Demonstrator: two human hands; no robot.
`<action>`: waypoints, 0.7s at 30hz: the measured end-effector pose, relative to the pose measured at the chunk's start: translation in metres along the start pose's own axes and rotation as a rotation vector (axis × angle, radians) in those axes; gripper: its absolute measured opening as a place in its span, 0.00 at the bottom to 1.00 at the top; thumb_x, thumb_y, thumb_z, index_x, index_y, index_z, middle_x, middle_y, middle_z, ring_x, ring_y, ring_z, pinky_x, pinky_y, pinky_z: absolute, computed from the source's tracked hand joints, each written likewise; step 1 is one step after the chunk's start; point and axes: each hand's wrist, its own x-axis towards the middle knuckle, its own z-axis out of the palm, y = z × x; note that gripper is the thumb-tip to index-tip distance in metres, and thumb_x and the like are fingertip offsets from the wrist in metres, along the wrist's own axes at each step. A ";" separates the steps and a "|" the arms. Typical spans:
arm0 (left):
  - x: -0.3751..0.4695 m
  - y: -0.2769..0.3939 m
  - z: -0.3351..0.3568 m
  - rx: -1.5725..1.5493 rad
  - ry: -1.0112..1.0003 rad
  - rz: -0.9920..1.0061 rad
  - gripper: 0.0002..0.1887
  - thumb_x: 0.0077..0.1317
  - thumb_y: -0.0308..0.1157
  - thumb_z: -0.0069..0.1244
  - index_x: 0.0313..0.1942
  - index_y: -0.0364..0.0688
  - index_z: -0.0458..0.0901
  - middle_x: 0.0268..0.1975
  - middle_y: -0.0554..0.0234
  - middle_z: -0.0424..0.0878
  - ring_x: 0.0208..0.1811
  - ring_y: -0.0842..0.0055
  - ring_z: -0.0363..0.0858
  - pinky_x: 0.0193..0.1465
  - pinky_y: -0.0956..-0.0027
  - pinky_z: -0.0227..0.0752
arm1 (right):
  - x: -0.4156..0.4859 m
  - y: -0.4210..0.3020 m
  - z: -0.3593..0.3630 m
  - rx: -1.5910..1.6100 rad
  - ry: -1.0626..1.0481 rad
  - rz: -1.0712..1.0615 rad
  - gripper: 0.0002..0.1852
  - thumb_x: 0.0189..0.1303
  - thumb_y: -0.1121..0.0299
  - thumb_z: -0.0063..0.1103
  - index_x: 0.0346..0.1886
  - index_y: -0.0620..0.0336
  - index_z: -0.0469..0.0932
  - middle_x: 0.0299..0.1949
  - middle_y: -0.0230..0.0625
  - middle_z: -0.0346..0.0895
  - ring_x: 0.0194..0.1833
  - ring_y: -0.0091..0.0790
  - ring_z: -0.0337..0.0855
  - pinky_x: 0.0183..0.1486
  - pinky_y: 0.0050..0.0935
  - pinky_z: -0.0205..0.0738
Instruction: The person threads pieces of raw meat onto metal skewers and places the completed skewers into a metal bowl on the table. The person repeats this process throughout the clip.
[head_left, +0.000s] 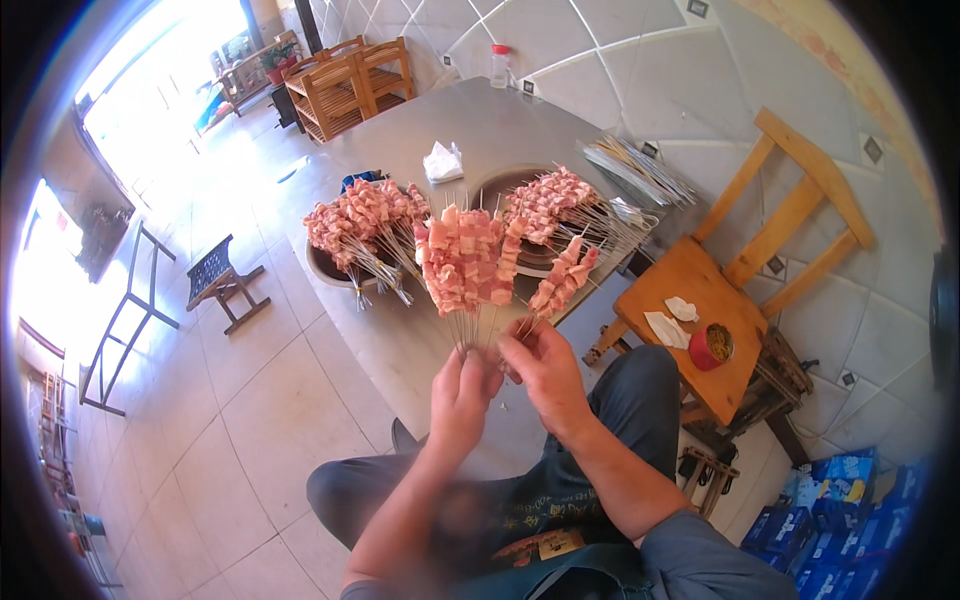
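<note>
My left hand (463, 392) pinches the bare metal ends of a fanned bunch of raw meat skewers (465, 262), held upright above the near table edge. Beside it my right hand (546, 371) grips a smaller group of meat skewers (561, 279) by their lower ends, tilted to the right. The two hands nearly touch. Behind the bunch, a basin on the left (330, 272) carries a heap of meat skewers (360, 217), some with their ends tied together. A second basin (487, 187) on the right holds another heap of skewers (551, 201), partly hidden by the held ones.
A metal-topped table (495, 120) bears white tissue (443, 163), a red-lidded jar (499, 67) and a plastic bag of bare skewers (637, 169). At right, a wooden chair (637, 289) carries a red can (710, 347) and tissues. Blue boxes (832, 510) and a folding stool (221, 277) stand on the floor.
</note>
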 end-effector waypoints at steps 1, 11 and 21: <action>0.000 0.004 0.001 0.009 -0.003 0.016 0.16 0.90 0.37 0.40 0.43 0.38 0.80 0.29 0.71 0.78 0.27 0.86 0.68 0.31 0.75 0.62 | 0.001 0.000 0.002 -0.079 0.012 -0.046 0.06 0.78 0.73 0.68 0.52 0.62 0.81 0.37 0.26 0.82 0.35 0.17 0.78 0.38 0.21 0.72; 0.002 -0.012 -0.004 0.069 -0.078 0.096 0.16 0.91 0.39 0.40 0.45 0.40 0.78 0.30 0.74 0.78 0.26 0.89 0.65 0.28 0.79 0.57 | 0.004 -0.005 0.007 -0.219 0.013 -0.039 0.06 0.77 0.72 0.72 0.46 0.64 0.85 0.31 0.28 0.85 0.26 0.18 0.80 0.30 0.22 0.72; 0.000 -0.011 -0.005 0.063 -0.090 0.028 0.17 0.91 0.41 0.37 0.47 0.42 0.79 0.31 0.74 0.79 0.25 0.89 0.64 0.27 0.79 0.56 | 0.003 -0.004 0.007 -0.252 0.026 -0.052 0.04 0.76 0.74 0.62 0.43 0.63 0.83 0.31 0.27 0.82 0.29 0.19 0.80 0.32 0.25 0.73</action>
